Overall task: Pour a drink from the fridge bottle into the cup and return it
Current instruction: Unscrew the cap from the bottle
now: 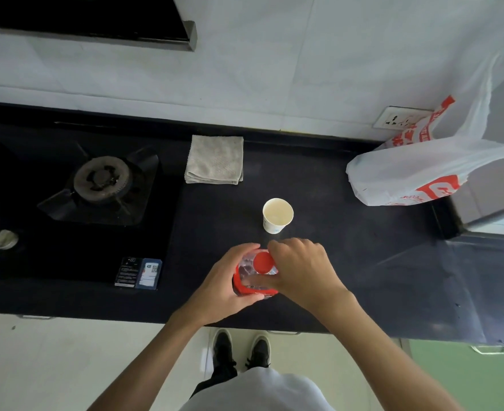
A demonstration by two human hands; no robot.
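Much of the bottle (255,275) was hidden: seen from straight above, only its red cap (263,262), clear shoulders and a band of red label showed between the two hands, and its base on the black countertop (348,262) could not be seen. Whether the cap was tight or loose could not be told. The liquid level inside the bottle was hard to make out. The paper cup (277,215) stood upright just beyond the bottle, apart from it, its pale inside visible, though whether it held any drink was unclear.

The left hand (230,287) was wrapped around the bottle's left side, fingers curled over the far shoulder and thumb along the near edge, gripping the body. The right hand (302,269) came in from the right with its wrist bent, fingers arched over the top and closed about the cap; the fingertips themselves were partly lost behind the cap. Both forearms reached forward from the bottom of the view.

A folded grey cloth (215,159) lay further back near the wall. To the left sat the gas burner (102,180), dark and poorly lit, with a small box (138,272) at the hob's front edge. A white plastic bag (428,170) with red print slumped at the right, cut off by the frame.
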